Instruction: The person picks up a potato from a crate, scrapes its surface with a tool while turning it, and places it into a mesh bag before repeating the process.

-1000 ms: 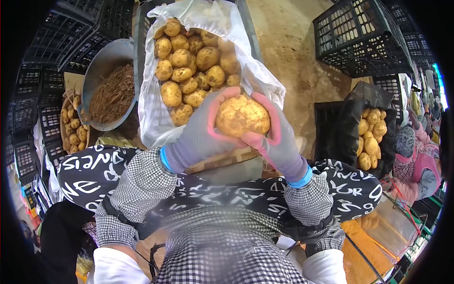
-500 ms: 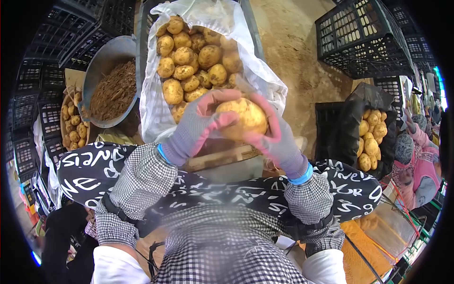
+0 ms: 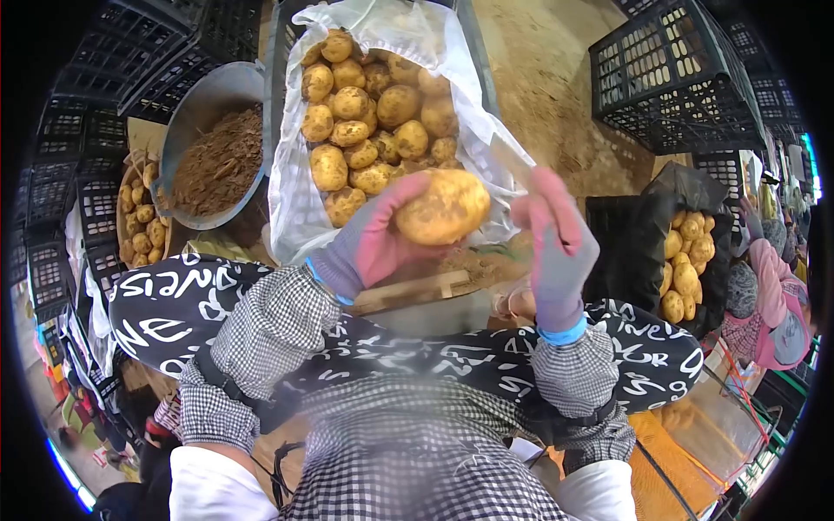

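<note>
My left hand (image 3: 369, 239), in a grey and pink work glove, is closed around a large yellow potato (image 3: 445, 208) and holds it above the front of a crate. My right hand (image 3: 558, 247), gloved alike, is raised to the right of the potato and apart from it. From its fingers a thin flat blade (image 3: 511, 161) points up and left; it is blurred and its handle is hidden. Beyond the hands, several soil-marked potatoes (image 3: 350, 103) lie in a crate lined with a white plastic sheet (image 3: 291, 148).
A grey tub (image 3: 217, 91) of brown soil stands left of the lined crate. At right, a black-lined crate (image 3: 608, 252) holds potatoes (image 3: 686, 260), below an upended black crate (image 3: 669, 78). A co-worker in a pink vest (image 3: 782, 321) is at far right.
My right hand has let go of the potato and moved right, with the blade beside it. My left hand now holds the potato alone. The view has shifted slightly.
</note>
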{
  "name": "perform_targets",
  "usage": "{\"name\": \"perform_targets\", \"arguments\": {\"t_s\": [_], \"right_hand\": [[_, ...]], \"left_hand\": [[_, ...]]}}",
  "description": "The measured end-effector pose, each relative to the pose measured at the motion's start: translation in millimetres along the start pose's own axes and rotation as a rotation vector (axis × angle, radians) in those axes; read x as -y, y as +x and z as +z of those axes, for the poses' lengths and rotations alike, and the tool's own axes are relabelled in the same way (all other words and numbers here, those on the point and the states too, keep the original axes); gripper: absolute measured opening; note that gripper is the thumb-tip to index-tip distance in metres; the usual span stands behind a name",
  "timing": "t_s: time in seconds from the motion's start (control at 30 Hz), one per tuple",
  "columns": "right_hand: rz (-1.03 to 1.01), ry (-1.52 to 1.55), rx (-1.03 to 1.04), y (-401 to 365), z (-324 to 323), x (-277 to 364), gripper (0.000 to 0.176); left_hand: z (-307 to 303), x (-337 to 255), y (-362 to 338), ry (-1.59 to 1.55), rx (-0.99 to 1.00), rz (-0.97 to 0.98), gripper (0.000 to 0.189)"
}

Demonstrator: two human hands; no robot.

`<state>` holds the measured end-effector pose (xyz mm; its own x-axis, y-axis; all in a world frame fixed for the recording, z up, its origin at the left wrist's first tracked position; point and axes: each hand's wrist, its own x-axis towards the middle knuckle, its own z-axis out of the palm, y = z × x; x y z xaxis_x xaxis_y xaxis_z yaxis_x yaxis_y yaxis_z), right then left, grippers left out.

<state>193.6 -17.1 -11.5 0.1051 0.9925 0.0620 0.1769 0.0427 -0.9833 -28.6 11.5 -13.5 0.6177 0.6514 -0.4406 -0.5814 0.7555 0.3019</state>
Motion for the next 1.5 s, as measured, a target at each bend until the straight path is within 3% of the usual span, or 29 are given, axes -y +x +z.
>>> {"name": "perform_targets", "arguments": {"t_s": [0.07, 0.2, 0.33, 0.5, 0.63, 0.7, 0.73, 0.83, 1.0, 1.13, 1.23, 1.43, 1.5], "right_hand": [[0.129, 0.187, -0.008, -4.3, 3.4, 29.4, 0.049], [-0.002, -0.132, 0.227, -11.9, 8.8, 11.1, 0.054], [0.049, -0.051, 0.237, -13.2, 10.2, 13.1, 0.055], [0.160, 0.135, 0.208, -16.9, 12.8, 10.1, 0.061], [0.194, 0.120, 0.304, -24.8, 25.7, 3.9, 0.066], [0.219, 0.036, 0.330, -31.2, 32.6, 5.3, 0.066], [0.204, 0.020, 0.321, -31.6, 32.5, 4.9, 0.064], [0.134, 0.014, 0.270, -26.2, 28.7, 2.4, 0.059], [0.138, -0.114, 0.295, -24.4, 25.6, 4.5, 0.046], [-0.052, -0.273, 0.345, -29.1, 32.2, 13.0, 0.045], [0.019, -0.235, 0.293, -27.8, 29.2, 9.9, 0.042], [0.055, -0.142, 0.281, -29.9, 29.8, 2.4, 0.041], [0.038, -0.217, 0.336, -34.0, 31.0, 5.1, 0.041]], "left_hand": [[-3.8, -1.6, 3.3, -0.128, 0.029, 0.034, 0.049], [-2.2, 2.4, 6.9, -0.131, -0.002, 0.081, 0.050], [0.4, 5.8, 4.7, -0.019, 0.014, 0.079, 0.051], [8.1, 11.1, 3.7, -0.101, 0.101, 0.087, 0.044], [6.1, 12.3, 5.3, -0.105, 0.160, 0.085, 0.043], [1.5, 16.4, 4.7, 0.032, 0.033, 0.105, 0.044], [0.7, 18.6, 3.8, 0.100, -0.032, 0.115, 0.044], [6.4, 20.6, 6.3, -0.090, 0.027, 0.084, 0.044], [3.0, 22.2, 9.5, 0.095, -0.043, 0.148, 0.043], [-12.0, 24.0, 10.9, 0.032, -0.042, 0.099, 0.043], [15.3, 19.2, 7.7, -0.003, -0.061, 0.146, 0.043], [-4.8, 25.6, 11.0, -0.080, -0.119, 0.111, 0.048], [-23.3, 28.6, 13.0, -0.159, 0.039, 0.020, 0.048]]}}
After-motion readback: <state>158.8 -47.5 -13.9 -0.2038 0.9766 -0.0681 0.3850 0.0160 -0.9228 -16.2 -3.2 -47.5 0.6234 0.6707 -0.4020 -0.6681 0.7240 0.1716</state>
